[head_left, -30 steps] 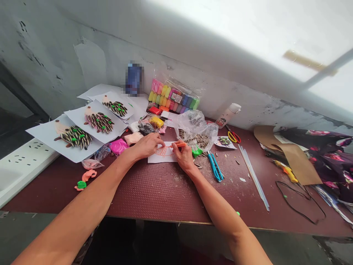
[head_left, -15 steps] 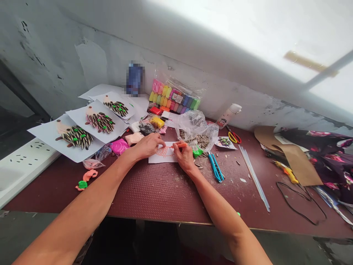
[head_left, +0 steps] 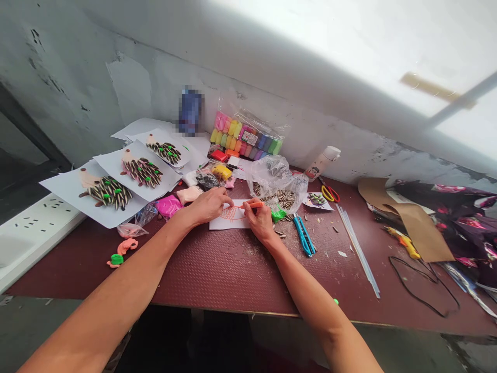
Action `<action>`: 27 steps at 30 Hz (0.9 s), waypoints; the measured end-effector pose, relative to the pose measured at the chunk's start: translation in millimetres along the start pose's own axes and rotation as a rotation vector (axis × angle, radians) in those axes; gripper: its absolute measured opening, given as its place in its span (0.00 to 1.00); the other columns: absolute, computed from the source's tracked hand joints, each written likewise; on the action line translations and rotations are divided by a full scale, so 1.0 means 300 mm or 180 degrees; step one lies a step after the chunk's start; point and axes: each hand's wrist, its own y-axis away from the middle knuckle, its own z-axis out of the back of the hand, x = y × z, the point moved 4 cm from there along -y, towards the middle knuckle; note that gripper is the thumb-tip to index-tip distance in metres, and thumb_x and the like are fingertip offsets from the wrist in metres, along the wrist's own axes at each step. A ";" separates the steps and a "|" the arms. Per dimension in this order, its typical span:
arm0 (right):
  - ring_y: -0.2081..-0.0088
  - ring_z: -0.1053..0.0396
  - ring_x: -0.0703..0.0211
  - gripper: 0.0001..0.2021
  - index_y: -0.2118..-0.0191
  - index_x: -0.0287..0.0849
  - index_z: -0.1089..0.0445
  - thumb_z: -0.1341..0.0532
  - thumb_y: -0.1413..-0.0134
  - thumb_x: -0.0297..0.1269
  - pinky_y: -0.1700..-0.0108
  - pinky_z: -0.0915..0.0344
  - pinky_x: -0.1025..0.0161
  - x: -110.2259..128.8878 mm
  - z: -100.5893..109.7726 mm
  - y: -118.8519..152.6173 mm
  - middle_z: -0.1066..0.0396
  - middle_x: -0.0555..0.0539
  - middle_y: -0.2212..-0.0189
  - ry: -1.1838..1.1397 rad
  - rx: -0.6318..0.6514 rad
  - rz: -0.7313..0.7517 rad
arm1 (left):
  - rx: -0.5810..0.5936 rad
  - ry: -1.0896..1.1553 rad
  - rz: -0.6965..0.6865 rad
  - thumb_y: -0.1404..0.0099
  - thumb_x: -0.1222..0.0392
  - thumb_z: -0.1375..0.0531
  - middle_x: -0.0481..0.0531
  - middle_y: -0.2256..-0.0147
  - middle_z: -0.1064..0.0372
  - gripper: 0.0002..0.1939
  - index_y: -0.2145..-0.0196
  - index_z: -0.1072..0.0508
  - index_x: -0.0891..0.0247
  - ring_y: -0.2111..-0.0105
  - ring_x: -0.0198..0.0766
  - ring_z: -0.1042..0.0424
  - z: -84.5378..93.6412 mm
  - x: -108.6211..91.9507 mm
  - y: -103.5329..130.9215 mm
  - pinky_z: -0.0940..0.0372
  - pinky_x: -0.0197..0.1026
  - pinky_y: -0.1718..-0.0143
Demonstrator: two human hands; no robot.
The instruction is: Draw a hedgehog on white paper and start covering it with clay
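Note:
A small white sheet of paper (head_left: 225, 224) lies on the table, bearing an orange line drawing of a spiny rounded shape. My left hand (head_left: 208, 204) rests on the sheet's left side, fingers bent and reaching to the drawing, with nothing visible in them. In my right hand (head_left: 261, 220) is an orange marker (head_left: 254, 204), its tip at the drawing's upper right. A clear plastic bag of striped sunflower seeds (head_left: 285, 197) sits just behind the right hand. Close by are a lump of bright green clay (head_left: 277, 213) and a blue utility knife (head_left: 304, 235).
Seed hedgehogs on paper (head_left: 142, 172) overlap at the left, beside a white power strip (head_left: 34, 228). Packs of coloured clay (head_left: 246, 137) stand at the wall. Rightward lie scissors (head_left: 330, 192), glue sticks (head_left: 357, 251) and a yellow glue gun (head_left: 404, 242) with its cord.
Almost nothing differs. Both hands stay in place over the sheet, and the marker tip remains near the drawing's upper edge.

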 end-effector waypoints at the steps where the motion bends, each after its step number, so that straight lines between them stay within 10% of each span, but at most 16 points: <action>1: 0.75 0.34 0.61 0.18 0.70 0.43 0.29 0.45 0.36 0.49 0.69 0.41 0.63 0.001 0.000 0.000 0.28 0.49 0.75 -0.0005 -0.0004 0.0005 | 0.0007 0.0010 0.0000 0.38 0.73 0.46 0.54 0.59 0.28 0.21 0.56 0.18 0.57 0.56 0.43 0.29 -0.001 0.001 -0.001 0.35 0.44 0.51; 27: 0.75 0.31 0.57 0.17 0.71 0.45 0.34 0.46 0.38 0.51 0.67 0.37 0.61 -0.017 0.021 -0.001 0.25 0.46 0.75 0.0046 -0.0503 -0.0272 | -0.0020 -0.0018 -0.0047 0.38 0.73 0.46 0.54 0.59 0.28 0.22 0.56 0.18 0.57 0.56 0.42 0.29 -0.001 0.002 0.000 0.34 0.42 0.51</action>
